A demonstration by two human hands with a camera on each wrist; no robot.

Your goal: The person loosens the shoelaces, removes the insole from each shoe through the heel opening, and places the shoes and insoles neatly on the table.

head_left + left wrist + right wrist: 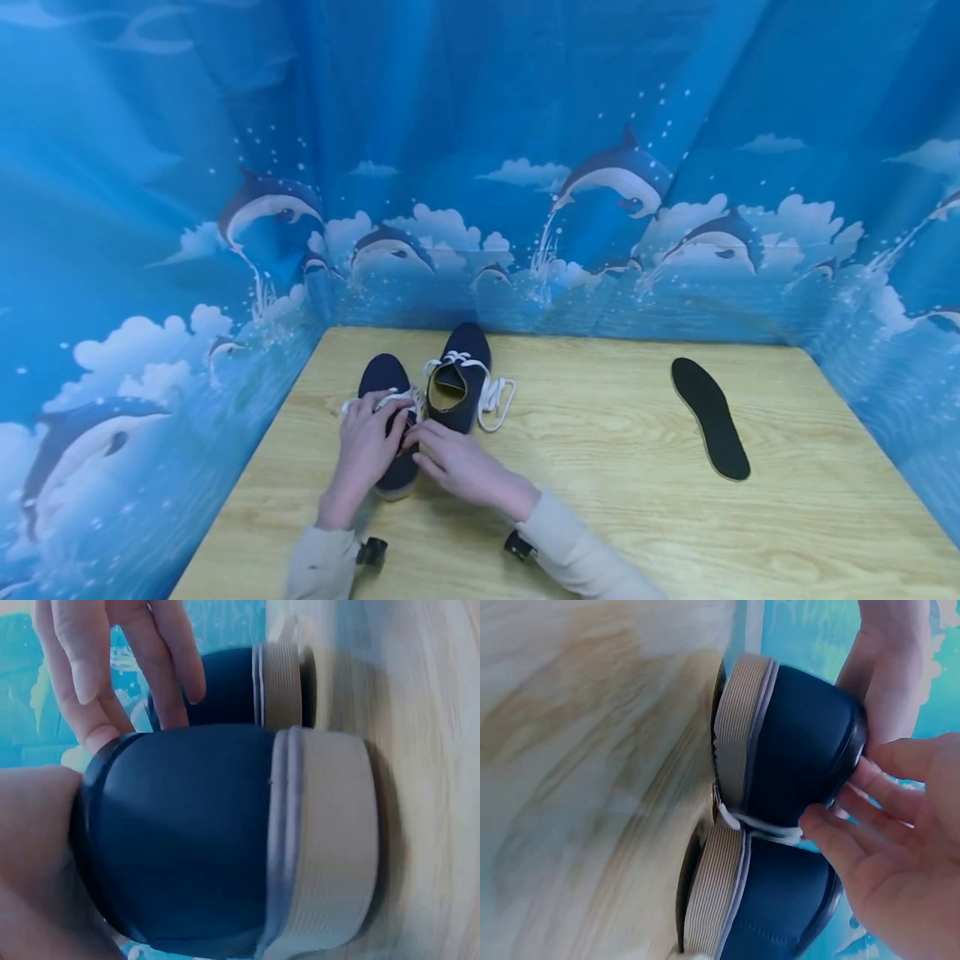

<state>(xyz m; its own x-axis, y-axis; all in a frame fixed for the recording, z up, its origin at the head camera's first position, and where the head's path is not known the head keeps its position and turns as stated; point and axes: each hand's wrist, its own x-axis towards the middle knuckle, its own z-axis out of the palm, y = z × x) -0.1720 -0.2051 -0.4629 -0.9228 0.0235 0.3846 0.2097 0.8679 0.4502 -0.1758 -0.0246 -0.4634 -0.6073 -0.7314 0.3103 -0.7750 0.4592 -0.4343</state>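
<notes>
A dark navy lace-up shoe (384, 373) with white laces lies at the left of the table, toe away from me. My left hand (367, 437) lies over its lace area, with fingers and thumb bent around the upper by the opening. At the right side of the same opening, my right hand (459, 462) touches the collar with loosely extended fingers. The right wrist view shows those fingertips (817, 825) at the rim, above a white lace. The matching shoe (471, 346) stands just to the right, laces tied across it. The first shoe's inside is hidden by my hands.
A black insole (711, 417) lies flat on the right part of the wooden table (592, 433). The second shoe's white lace loop (497, 404) trails on the tabletop. A blue dolphin-print curtain (465, 100) encloses the back and sides.
</notes>
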